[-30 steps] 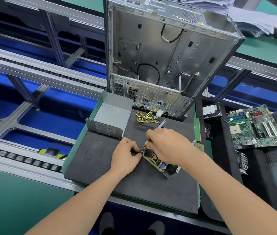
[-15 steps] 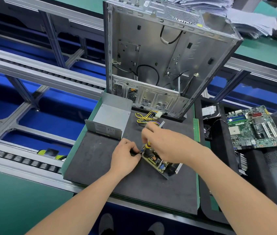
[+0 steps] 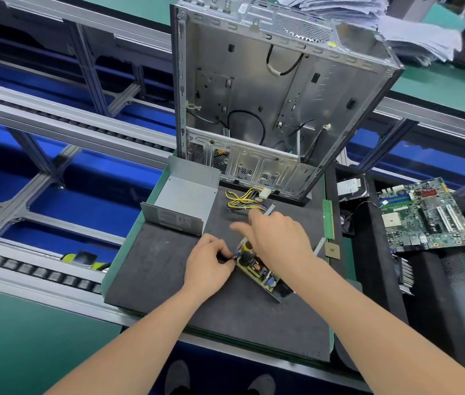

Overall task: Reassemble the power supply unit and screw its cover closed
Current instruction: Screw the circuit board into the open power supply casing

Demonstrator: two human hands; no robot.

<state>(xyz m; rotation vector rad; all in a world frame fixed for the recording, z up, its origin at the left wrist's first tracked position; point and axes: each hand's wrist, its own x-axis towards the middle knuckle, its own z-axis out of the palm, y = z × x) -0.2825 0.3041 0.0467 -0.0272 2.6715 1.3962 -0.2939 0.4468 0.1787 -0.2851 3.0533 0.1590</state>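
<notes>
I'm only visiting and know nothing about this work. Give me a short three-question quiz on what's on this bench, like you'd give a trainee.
1. Pick one: what does the left hand pinch? A) the green motherboard B) the small circuit board C) the yellow cables
2. True or false: the grey metal cover lies on the mat, apart from that board.
3. Fill in: the open computer case stands at the mat's ____ edge.
Key: 1 B; 2 true; 3 far.
</notes>
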